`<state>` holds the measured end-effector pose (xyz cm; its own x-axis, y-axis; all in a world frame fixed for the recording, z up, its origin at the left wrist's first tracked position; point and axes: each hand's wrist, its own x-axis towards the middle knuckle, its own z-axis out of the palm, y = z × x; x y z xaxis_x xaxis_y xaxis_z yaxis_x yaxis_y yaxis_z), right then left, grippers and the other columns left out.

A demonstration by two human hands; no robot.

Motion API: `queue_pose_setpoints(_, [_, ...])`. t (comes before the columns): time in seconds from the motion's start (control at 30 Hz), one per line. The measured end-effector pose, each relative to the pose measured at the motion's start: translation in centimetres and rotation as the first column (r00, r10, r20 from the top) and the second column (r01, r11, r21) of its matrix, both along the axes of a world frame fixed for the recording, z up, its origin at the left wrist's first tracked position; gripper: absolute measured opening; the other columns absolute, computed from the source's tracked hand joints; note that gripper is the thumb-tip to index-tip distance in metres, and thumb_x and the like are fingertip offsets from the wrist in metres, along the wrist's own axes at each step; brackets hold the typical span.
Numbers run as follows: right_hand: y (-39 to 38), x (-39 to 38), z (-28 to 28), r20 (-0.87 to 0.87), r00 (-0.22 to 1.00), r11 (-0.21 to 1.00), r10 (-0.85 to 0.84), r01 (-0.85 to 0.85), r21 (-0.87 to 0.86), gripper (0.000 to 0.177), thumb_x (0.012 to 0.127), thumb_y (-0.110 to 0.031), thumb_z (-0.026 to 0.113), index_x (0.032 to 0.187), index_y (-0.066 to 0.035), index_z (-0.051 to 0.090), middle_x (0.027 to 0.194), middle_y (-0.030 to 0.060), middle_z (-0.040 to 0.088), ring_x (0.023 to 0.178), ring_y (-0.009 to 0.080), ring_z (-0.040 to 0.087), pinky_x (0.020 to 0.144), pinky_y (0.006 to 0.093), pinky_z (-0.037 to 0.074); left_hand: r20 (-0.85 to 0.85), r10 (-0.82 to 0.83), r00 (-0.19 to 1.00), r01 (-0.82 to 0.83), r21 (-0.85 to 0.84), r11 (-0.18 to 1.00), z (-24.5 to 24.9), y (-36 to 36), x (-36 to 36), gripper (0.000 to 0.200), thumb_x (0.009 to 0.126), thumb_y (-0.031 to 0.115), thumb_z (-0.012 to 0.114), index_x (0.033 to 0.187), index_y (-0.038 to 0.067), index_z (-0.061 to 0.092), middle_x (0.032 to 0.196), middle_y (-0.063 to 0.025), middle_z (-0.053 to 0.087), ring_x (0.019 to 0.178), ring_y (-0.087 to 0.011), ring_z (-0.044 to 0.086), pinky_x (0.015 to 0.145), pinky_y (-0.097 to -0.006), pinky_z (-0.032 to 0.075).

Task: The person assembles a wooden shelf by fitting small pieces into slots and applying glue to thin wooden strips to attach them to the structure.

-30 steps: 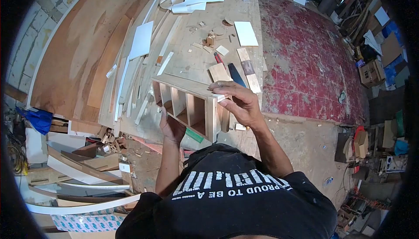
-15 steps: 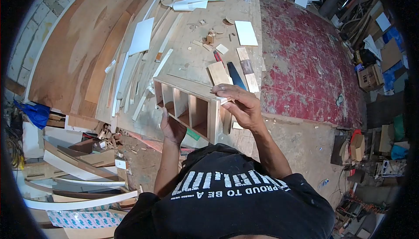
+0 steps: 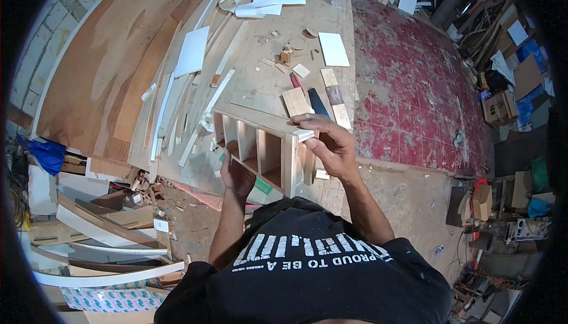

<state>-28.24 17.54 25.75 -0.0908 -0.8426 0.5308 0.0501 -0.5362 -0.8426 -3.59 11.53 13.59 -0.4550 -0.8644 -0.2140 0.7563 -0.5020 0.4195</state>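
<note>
A small wooden box (image 3: pixel 269 157), split into several open compartments, is held tilted in front of my chest above the near end of the workbench. My left hand (image 3: pixel 238 177) grips its lower left edge, thumb up against the rim and the other fingers hidden beneath. My right hand (image 3: pixel 336 145) closes on the right end, fingers over the top corner and thumb below, where a pale strip of wood shows. Just beyond the box lie a short wood block (image 3: pixel 294 101) and a dark blue blade-like tool (image 3: pixel 318 103).
The workbench (image 3: pixel 254 81) carries long wood strips (image 3: pixel 222 90), a white panel (image 3: pixel 334 49), curled white strips (image 3: pixel 269 3) and small offcuts (image 3: pixel 286 56). Bent wood pieces (image 3: pixel 100 223) are piled on the left. Worn red flooring (image 3: pixel 408 81) lies to the right.
The box has shifted very slightly, with both hands still on it. My left hand sits a little further right along the edge. The view has moved a touch.
</note>
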Motion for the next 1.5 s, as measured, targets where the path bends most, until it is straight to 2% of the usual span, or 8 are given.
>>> queue_pose_setpoints(0.3, [-0.1, 0.7, -0.1, 0.035, 0.999, 1.000, 0.003, -0.004, 0.028, 0.030, 0.092, -0.002, 0.066, 0.121, 0.000, 0.065, 0.126, 0.0194, 0.065, 0.122, 0.0275, 0.060, 0.104, 0.0395, 0.046, -0.037, -0.077, 0.996, 0.076, -0.022, 0.997, -0.1, -0.6, 0.7, 0.068, 0.101, 0.054, 0.045, 0.150, 0.009, 0.038, 0.147, -0.0182, 0.048, 0.135, -0.0351, 0.047, 0.113, -0.0534, 0.038])
queue_pose_setpoints(0.6, [0.0, 0.8, 0.1, 0.052, 0.998, 0.998, 0.028, -0.031, 0.056, 0.027, 0.093, -0.006, 0.066, 0.120, -0.001, 0.065, 0.127, 0.0183, 0.064, 0.122, 0.0260, 0.059, 0.104, 0.0401, 0.045, -0.035, -0.051, 0.998, 0.049, -0.062, 0.997, 1.0, -0.3, 0.3, 0.070, 0.101, 0.054, 0.046, 0.151, 0.007, 0.035, 0.149, -0.0178, 0.046, 0.135, -0.0353, 0.047, 0.114, -0.0531, 0.038])
queue_pose_setpoints(0.8, [0.2, 0.8, 0.3, 0.139, 0.990, 0.990, 0.031, -0.050, 0.131, 0.023, 0.095, -0.010, 0.066, 0.117, -0.002, 0.066, 0.127, 0.0167, 0.064, 0.122, 0.0244, 0.058, 0.106, 0.0406, 0.043, -0.064, -0.068, 0.996, 0.065, -0.051, 0.997, 0.2, -0.2, -0.3, 0.062, 0.102, 0.050, 0.047, 0.147, 0.008, 0.040, 0.147, -0.0167, 0.049, 0.131, -0.0332, 0.054, 0.106, -0.0492, 0.048])
queue_pose_setpoints(0.87, [0.1, 0.5, 0.3, 0.162, 0.986, 0.988, 0.030, -0.054, 0.147, 0.023, 0.095, -0.011, 0.067, 0.115, -0.002, 0.066, 0.127, 0.0164, 0.064, 0.121, 0.0241, 0.058, 0.106, 0.0406, 0.043, -0.104, -0.074, 0.992, 0.071, -0.031, 0.997, -0.3, -0.7, -0.5, 0.054, 0.102, 0.048, 0.048, 0.139, 0.009, 0.049, 0.141, -0.0161, 0.055, 0.126, -0.0324, 0.058, 0.101, -0.0481, 0.053])
queue_pose_setpoints(1.07, [0.4, 0.5, 0.2, 0.146, 0.989, 0.974, -0.024, -0.009, 0.225, 0.030, 0.089, -0.021, 0.076, 0.111, -0.003, 0.066, 0.126, 0.0162, 0.064, 0.121, 0.0236, 0.058, 0.106, 0.0390, 0.043, -0.075, -0.079, 0.994, 0.080, 0.015, 0.997, 0.5, -1.7, -0.7, 0.046, 0.102, 0.045, 0.051, 0.131, 0.010, 0.055, 0.131, -0.0169, 0.061, 0.120, -0.0318, 0.062, 0.099, -0.0484, 0.055])
queue_pose_setpoints(1.33, [0.0, 1.9, -0.9, 0.168, 0.983, 0.966, -0.079, 0.034, 0.255, 0.033, 0.085, -0.022, 0.079, 0.110, -0.005, 0.067, 0.127, 0.0156, 0.064, 0.120, 0.0238, 0.058, 0.106, 0.0391, 0.042, -0.117, -0.116, 0.986, 0.119, 0.020, 0.993, -0.1, -3.0, 1.1, 0.058, 0.099, 0.040, 0.057, 0.143, 0.004, 0.044, 0.138, -0.0189, 0.057, 0.124, -0.0346, 0.059, 0.102, -0.0484, 0.053])
queue_pose_setpoints(1.47, [-0.5, 3.8, -1.2, 0.254, 0.961, 0.955, -0.113, 0.035, 0.295, 0.039, 0.080, -0.030, 0.083, 0.108, -0.007, 0.067, 0.127, 0.0145, 0.064, 0.121, 0.0243, 0.058, 0.107, 0.0394, 0.041, -0.110, -0.149, 0.983, 0.152, 0.016, 0.988, 0.7, -4.1, 2.6, 0.065, 0.098, 0.041, 0.059, 0.146, 0.003, 0.040, 0.141, -0.0198, 0.054, 0.126, -0.0360, 0.057, 0.104, -0.0492, 0.051])
queue_pose_setpoints(1.5, [-0.7, 4.1, -1.3, 0.216, 0.969, 0.955, -0.124, 0.057, 0.292, 0.048, 0.080, -0.038, 0.082, 0.111, -0.005, 0.065, 0.129, 0.0147, 0.063, 0.122, 0.0247, 0.057, 0.108, 0.0394, 0.040, -0.085, -0.182, 0.980, 0.182, -0.012, 0.983, 0.7, -4.5, 3.1, 0.068, 0.097, 0.042, 0.060, 0.147, 0.003, 0.039, 0.141, -0.0200, 0.054, 0.127, -0.0356, 0.056, 0.105, -0.0498, 0.051])
